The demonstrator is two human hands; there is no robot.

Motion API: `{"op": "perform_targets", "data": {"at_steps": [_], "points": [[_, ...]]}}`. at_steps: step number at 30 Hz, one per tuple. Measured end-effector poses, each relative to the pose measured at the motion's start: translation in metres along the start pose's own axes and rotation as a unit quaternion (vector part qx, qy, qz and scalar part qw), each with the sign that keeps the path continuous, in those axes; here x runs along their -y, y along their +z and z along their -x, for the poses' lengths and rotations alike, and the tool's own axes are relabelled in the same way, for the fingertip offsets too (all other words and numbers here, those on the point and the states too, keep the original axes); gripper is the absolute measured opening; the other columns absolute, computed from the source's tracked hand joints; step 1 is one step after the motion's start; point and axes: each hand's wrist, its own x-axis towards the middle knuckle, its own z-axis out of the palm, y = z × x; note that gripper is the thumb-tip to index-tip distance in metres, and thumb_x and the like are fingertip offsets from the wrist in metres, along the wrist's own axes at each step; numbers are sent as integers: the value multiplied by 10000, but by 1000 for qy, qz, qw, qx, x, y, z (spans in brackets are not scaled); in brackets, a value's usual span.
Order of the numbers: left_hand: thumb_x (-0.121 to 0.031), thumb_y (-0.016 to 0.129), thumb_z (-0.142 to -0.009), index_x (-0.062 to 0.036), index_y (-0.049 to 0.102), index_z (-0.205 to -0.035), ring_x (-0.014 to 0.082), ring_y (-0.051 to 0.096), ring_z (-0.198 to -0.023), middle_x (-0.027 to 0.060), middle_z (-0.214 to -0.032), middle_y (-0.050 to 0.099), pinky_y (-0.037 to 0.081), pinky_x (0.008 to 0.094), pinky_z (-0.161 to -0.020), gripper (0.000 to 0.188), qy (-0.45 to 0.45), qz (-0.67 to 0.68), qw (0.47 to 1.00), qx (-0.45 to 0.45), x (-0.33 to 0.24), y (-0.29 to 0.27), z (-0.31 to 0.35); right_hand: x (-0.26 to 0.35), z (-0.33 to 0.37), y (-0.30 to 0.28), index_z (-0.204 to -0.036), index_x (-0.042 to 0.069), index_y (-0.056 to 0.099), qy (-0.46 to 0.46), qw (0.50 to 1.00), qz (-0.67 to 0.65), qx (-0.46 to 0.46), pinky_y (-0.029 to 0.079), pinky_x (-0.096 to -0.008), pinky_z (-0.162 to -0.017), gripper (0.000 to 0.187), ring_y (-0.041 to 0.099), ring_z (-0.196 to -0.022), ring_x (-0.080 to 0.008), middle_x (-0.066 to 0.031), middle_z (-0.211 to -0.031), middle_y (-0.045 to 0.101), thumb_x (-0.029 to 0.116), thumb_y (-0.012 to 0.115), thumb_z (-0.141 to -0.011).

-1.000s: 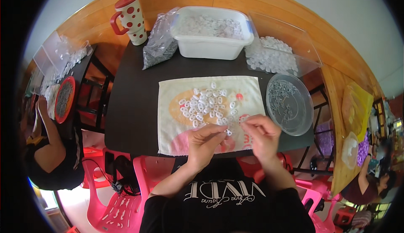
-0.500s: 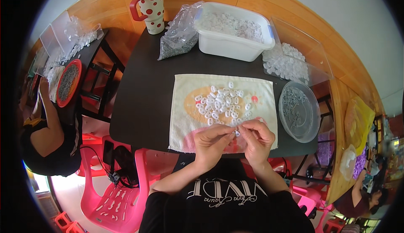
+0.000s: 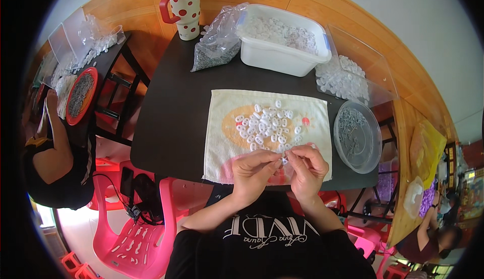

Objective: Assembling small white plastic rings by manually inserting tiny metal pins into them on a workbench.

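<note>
My left hand and my right hand meet over the near edge of a pale towel. Thumbs and forefingers of both are pinched together around a small white plastic piece; the fingertips hide most of it. Just beyond the fingers, a loose pile of small white plastic pieces, oval and with two holes each, lies spread on the towel.
A clear round tub of small grey metal parts stands right of the towel. Behind are a white bin, a clear tray of whitish pieces, a bag of grey parts and a dotted tumbler. Another person sits at left.
The view has shifted very slightly. Both hands stay pinched together at the same spot over the towel, with only slight finger movement.
</note>
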Motion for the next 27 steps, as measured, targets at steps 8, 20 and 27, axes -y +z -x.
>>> {"op": "perform_targets", "data": {"at_steps": [8, 20, 27], "points": [[152, 642, -848, 65, 709, -1012, 152, 674, -809, 123, -935, 686, 558, 255, -723, 197, 5, 11, 1000, -3, -1, 0, 1, 0, 3, 0, -936, -36, 649, 4, 1000, 1, 18, 486, -253, -752, 169, 611, -812, -148, -113, -907, 661, -158, 654, -818], [133, 640, -861, 47, 705, -1009, 147, 669, -835, 114, -1012, 671, 570, 243, -676, 183, 62, 57, 994, -64, 7, 8, 6, -5, 8, 16, -901, -15, 622, -97, 993, 65, 4, 428, -209, -635, 133, 547, -736, -89, -96, -887, 641, -135, 646, -846], [125, 639, -866, 51, 702, -996, 132, 663, -787, 100, -942, 674, 567, 238, -666, 163, 53, 22, 995, -79, 11, 4, 5, -4, 4, 10, -916, -26, 623, -55, 996, 57, 40, 411, -206, -647, 120, 546, -761, -100, -113, -911, 647, -126, 638, -852]]}}
